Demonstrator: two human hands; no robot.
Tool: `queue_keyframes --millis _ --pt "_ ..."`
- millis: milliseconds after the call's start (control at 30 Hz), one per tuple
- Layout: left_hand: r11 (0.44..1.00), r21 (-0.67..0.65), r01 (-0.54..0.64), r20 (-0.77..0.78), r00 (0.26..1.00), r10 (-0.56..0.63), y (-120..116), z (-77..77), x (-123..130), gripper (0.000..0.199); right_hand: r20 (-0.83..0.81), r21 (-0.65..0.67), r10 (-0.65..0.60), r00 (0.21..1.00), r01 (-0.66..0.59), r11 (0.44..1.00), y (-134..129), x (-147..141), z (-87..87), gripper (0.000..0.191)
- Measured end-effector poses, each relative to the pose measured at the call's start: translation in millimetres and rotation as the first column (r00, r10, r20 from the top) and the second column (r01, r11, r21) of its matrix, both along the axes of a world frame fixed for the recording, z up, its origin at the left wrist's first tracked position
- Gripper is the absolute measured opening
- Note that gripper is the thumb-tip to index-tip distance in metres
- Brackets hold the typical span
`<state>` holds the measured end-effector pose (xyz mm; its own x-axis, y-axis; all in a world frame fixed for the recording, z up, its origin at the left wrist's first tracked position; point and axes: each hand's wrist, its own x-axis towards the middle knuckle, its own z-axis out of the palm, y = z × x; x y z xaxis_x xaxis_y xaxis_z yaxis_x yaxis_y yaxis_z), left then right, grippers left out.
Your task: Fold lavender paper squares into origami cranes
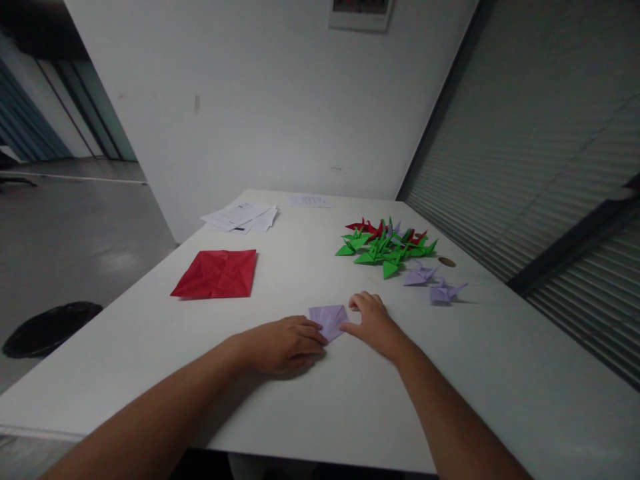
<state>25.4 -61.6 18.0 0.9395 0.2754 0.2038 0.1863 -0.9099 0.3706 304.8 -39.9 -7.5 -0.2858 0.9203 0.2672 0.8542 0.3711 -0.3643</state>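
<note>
A small folded sheet of purple origami paper (pixel 330 321) lies flat on the white table in front of me, with crease lines fanning across it. My left hand (pixel 293 343) rests palm down at its left side, fingers together and slightly bent, fingertips holding the lower left edge down. On the other side is my right hand (pixel 374 323), its thumb touching the paper's right edge and its index finger raised apart from the thumb. The undersides of the left fingers are hidden.
A creased red paper square (pixel 217 274) lies to the left. Green cranes (pixel 383 248) and red cranes (pixel 367 228) are heaped at the right, with two purple cranes (pixel 444 291) nearer me. A brown disc (pixel 447 262) and printed sheets (pixel 240 216) lie farther back. A black bin (pixel 50 328) stands left.
</note>
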Motion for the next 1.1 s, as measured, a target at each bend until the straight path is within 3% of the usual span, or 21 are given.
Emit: queue_keyframes --millis 133,300,500,667,900,1100 --pt "1.000 0.010 0.007 0.007 1.000 -0.008 -1 0.3 0 0.036 -0.058 -0.009 0.232 0.971 -0.233 0.972 -1 4 3.7 0.050" --pt "0.992 0.101 -0.080 0.002 0.997 0.080 -1 -2.3 -2 0.044 -0.025 -0.066 0.359 0.933 -0.360 0.931 -4 3 7.5 0.027" --pt "0.939 0.176 -0.294 -0.044 0.951 0.306 4 -8.5 -7 0.052 -0.034 -0.117 0.326 0.945 -0.327 0.938 -12 -3 18.2 0.029" --pt "0.897 0.212 -0.389 -0.095 0.905 0.415 8 -15.8 -7 0.055 -0.034 -0.134 0.355 0.934 -0.356 0.925 -19 -8 22.8 0.036" --pt "0.905 0.218 -0.365 -0.115 0.911 0.395 10 -20.7 -8 0.058 -0.054 -0.143 0.381 0.923 -0.385 0.912 -23 -14 25.8 0.039" --pt "0.924 0.152 -0.350 -0.162 0.914 0.373 10 -18.3 -9 0.065 -0.100 -0.072 0.188 0.977 -0.195 0.978 -10 -12 10.3 0.039"
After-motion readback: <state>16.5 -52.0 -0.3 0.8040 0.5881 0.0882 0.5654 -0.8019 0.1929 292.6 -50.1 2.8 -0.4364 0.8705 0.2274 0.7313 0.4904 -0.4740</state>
